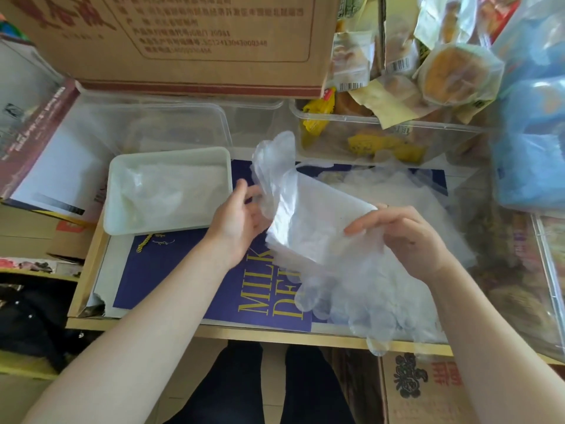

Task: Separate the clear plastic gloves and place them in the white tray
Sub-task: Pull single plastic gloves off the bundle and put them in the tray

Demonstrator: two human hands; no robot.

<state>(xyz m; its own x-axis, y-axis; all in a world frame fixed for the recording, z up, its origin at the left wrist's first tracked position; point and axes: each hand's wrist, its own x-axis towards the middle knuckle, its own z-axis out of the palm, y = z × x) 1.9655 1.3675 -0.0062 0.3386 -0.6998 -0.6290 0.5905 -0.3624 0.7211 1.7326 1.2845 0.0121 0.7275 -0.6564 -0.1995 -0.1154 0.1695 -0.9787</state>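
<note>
1. A clear plastic glove (276, 166) is held up between two bare hands above the worktop (275, 333). Its long axis runs from lower right to upper left, with the fingertip end pointing up and away from the person and the cuff end lower, near the right hand.
2. A loose stack of clear gloves (367, 289) lies on a blue printed box (171, 270) below the right hand, the glove tips hanging toward the near edge of the worktop.
3. The white tray (122, 182) sits to the left, just beyond the left hand, with crumpled clear plastic already inside it.
4. Behind stand a clear plastic container (171, 117), a large cardboard box (183, 41) and a second clear tub of wrapped snacks (382, 139). A blue plastic pack (532, 142) is at the right.
5. The left hand (235, 221) has curled fingers (244, 186) that pinch the lifted glove's left edge.
6. The right hand (406, 237) has bent fingers (363, 226) that grip the plastic at the cuff end, pressing it from above.
</note>
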